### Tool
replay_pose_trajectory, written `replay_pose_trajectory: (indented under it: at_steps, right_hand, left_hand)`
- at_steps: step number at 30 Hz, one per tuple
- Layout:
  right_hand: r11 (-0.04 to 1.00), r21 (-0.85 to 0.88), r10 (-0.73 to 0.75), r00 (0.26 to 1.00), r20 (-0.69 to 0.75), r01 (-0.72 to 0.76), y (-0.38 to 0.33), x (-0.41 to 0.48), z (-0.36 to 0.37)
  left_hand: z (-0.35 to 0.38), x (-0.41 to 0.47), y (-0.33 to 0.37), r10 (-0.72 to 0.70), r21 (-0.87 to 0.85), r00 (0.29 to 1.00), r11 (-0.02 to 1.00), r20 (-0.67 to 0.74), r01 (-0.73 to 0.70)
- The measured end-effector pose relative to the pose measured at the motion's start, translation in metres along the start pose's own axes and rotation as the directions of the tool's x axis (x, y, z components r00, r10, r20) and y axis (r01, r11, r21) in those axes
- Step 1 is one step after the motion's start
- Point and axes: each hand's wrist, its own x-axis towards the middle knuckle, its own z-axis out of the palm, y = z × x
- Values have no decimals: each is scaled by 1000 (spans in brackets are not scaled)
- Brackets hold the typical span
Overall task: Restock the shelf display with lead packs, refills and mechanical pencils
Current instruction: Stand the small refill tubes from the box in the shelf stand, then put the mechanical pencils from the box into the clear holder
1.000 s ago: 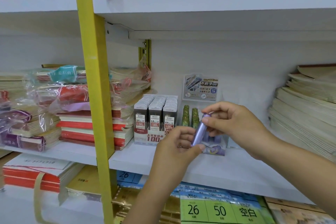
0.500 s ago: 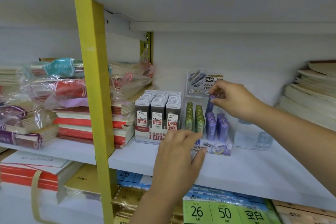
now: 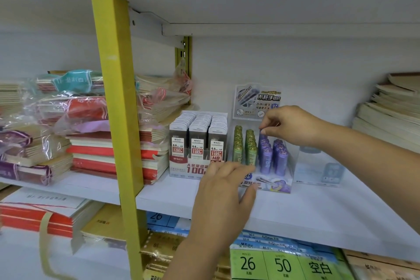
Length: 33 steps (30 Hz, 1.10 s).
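Notebooks [image 3: 91,150] in plastic wrap stacked far left, then grey 0.5 HB lead packs [image 3: 197,141] in three tight rows. Left hand [image 3: 223,191] laid with straight fingers against the front of the clear display tray [image 3: 272,185]. Green lead tubes [image 3: 244,145] upright beside. Purple lead tube [image 3: 263,137] at the back of its row, pinched at the cap by the right hand [image 3: 288,127]. Pushed down askew, could topple neighbours or shove the tray backwards. Slim, glossy, upright, seemingly not fully seated.

Lead packs [image 3: 198,141] are done in grey with red-and-white labels, refill tubes [image 3: 264,159] are coloured purple and green, and the shelf post [image 3: 113,98] is painted yellow.
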Motion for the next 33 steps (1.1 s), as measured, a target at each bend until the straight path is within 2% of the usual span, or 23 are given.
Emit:
replay_pose_trajectory:
  at_steps: [4,8,10,12,14,16,18,20,23,25,27,30,33]
  right_hand:
    - [987,-151,-46,998,33,50,5,0,4]
    - [975,-213,-51,996,71,65,0,-4,0]
    - [975,-205,-82,997,9,82,-3,-13,-1]
    - [991,-94,-111,976,-187,94,-9,-32,-2]
    - [990,67,-86,919,-385,121,-19,-62,-2]
    - [954,238,-50,880,-472,182,-30,-100,1]
    - [891,399,-18,893,-449,218,-37,-143,13]
    - [811,552,16,938,-348,191,-42,-183,39]
    - [697,717,117,988,-96,-13,-40,-234,98]
    - [652,730,203,975,92,-205,-35,-262,147]
    - [574,721,279,921,274,-388,-24,-287,200]
    - [493,641,317,808,497,-588,-7,-322,276]
    - [482,491,308,665,680,-726,8,-348,340]
  left_hand:
    - [2,-1,-2,0,-11,1000,1000,-2,0]
    - [0,-1,0,-26,-41,999,999,-22,25]
    - [-2,-4,3,-31,-59,999,998,-33,29]
    - [-6,-13,7,-42,-107,995,994,-85,33]
    - [-11,-28,14,-48,-131,984,991,-170,26]
    - [-15,-48,20,-22,-95,977,995,-213,2]
    - [-15,-72,23,1,-88,989,996,-150,-14]
    - [-10,-102,20,-4,-110,1000,994,-24,1]
    - [6,-161,8,-107,-107,967,985,229,134]
    - [21,-208,-9,-214,-23,885,969,413,245]
    - [37,-256,-28,-348,56,768,924,538,379]
    - [60,-323,-50,-550,189,530,787,646,587]
    - [80,-373,-61,-633,278,291,643,717,714]
